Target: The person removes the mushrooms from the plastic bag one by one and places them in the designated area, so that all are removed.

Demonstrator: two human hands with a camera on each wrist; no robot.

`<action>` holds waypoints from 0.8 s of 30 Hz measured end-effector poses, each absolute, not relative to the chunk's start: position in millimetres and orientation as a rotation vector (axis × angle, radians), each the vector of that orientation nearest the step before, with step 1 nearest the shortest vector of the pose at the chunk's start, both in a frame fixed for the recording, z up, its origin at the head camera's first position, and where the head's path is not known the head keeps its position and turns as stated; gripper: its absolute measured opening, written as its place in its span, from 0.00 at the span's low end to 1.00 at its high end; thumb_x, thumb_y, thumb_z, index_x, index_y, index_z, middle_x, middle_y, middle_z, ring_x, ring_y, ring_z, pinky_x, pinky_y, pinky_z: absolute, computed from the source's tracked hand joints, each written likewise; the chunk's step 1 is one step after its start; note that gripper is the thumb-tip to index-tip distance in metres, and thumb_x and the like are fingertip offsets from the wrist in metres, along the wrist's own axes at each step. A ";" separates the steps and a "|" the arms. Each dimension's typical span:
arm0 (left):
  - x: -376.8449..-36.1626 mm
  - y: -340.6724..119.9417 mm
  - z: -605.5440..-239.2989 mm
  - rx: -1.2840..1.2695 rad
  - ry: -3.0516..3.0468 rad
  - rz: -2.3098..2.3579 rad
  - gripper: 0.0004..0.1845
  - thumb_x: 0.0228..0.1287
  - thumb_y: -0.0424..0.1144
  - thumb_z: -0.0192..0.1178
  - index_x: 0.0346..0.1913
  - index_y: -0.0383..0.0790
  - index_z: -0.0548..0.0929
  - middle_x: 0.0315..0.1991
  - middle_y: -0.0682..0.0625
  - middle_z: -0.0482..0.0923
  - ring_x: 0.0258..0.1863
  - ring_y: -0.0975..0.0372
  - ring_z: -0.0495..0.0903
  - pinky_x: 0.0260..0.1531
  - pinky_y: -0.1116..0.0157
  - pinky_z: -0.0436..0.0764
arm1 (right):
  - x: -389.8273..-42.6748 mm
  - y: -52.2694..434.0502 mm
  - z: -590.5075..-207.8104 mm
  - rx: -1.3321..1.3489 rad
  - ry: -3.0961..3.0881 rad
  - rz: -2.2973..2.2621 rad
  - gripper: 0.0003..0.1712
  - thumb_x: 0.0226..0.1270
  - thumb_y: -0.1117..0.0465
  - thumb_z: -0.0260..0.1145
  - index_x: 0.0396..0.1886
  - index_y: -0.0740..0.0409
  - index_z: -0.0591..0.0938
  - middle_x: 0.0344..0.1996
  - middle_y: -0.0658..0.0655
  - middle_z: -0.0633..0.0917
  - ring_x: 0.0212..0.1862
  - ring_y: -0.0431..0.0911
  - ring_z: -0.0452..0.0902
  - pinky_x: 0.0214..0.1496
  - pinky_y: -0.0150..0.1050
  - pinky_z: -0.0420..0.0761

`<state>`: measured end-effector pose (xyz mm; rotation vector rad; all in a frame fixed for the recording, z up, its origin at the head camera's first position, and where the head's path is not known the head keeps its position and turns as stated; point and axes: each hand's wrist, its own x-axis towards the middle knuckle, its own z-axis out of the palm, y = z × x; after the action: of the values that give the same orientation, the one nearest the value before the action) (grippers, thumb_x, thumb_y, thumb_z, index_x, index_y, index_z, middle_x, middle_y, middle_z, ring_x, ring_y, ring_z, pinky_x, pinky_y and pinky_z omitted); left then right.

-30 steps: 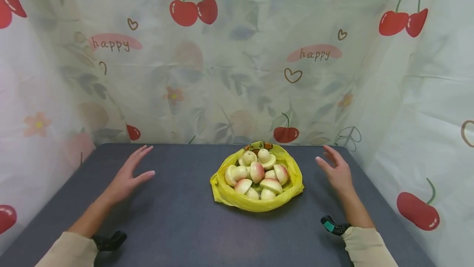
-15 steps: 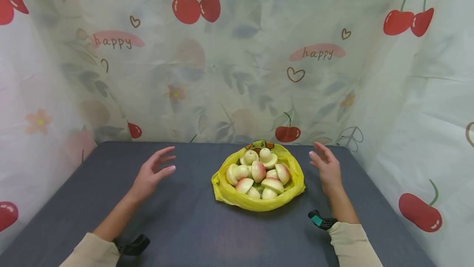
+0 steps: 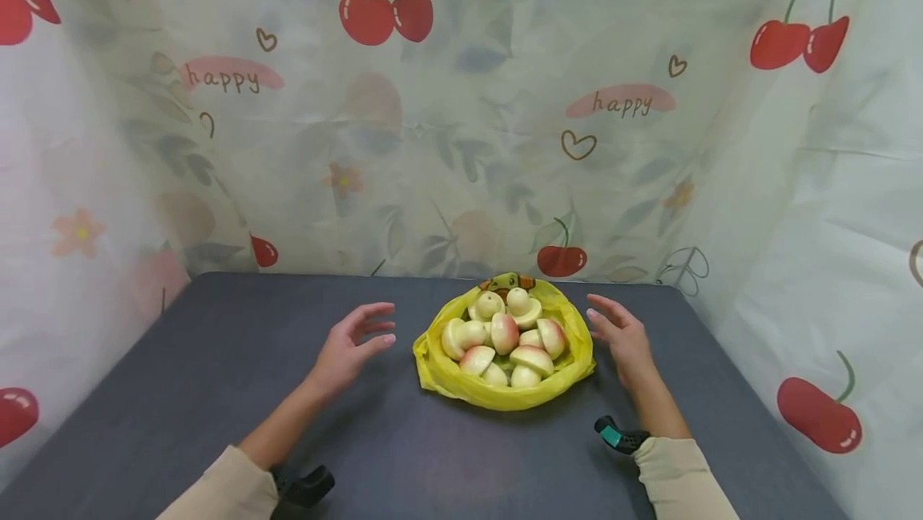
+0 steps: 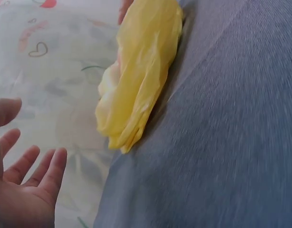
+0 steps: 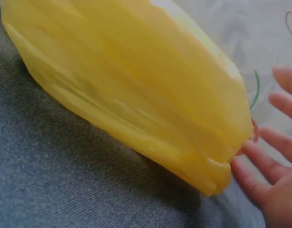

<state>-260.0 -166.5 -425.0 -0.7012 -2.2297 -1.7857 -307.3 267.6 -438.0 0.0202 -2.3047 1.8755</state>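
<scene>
Bag [image 3: 483, 398] sits between left hand [image 3: 353, 350] and right hand [image 3: 626, 344], nearer the right, both empty, fingers parted, apparently at the approach, which calls for closing inward next

Left fingers [image 3: 371, 312]: lateral clearance over the counter [image 3: 461, 464] to the yellow bag [image 3: 497, 401]. Right fingers [image 3: 610, 309]: minimal clearance at the bag. Rear limit: patterned curtain [image 3: 461, 103].

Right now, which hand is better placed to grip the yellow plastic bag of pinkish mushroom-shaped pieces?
Right, probably. In the head view, the bare right hand is close beside the bag, fingers towards it; the bare left hand has a wider gap of dark grey tabletop to cross.
</scene>
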 end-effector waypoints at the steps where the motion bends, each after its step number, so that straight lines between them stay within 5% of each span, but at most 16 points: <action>1: -261.3 -162.4 -426.7 -0.697 -2.235 -1.778 0.23 0.66 0.31 0.62 0.63 0.31 0.72 0.61 0.38 0.72 0.57 0.42 0.75 0.50 0.65 0.78 | -307.3 268.1 -438.8 0.022 -2.330 1.878 0.32 0.72 0.49 0.61 0.70 0.59 0.69 0.69 0.59 0.67 0.66 0.53 0.65 0.58 0.45 0.76; 12: -270.2 -126.4 -432.8 -0.583 -2.341 -1.808 0.24 0.64 0.32 0.64 0.62 0.36 0.75 0.62 0.38 0.71 0.55 0.43 0.76 0.49 0.48 0.78 | -308.4 274.1 -443.5 0.054 -2.580 1.933 0.31 0.72 0.56 0.61 0.71 0.60 0.68 0.71 0.64 0.62 0.66 0.60 0.64 0.57 0.50 0.76; 24: -279.6 -99.9 -428.5 -0.444 -2.596 -1.521 0.24 0.61 0.35 0.67 0.61 0.40 0.77 0.59 0.42 0.72 0.50 0.49 0.78 0.42 0.54 0.81 | -303.9 279.4 -442.1 0.115 -2.759 1.834 0.29 0.70 0.56 0.64 0.66 0.64 0.73 0.64 0.69 0.70 0.61 0.57 0.70 0.60 0.52 0.72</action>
<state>-279.6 -99.9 -428.5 -0.4436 -2.5962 -1.5210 -303.9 279.4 -442.1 0.1151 -2.7592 1.8337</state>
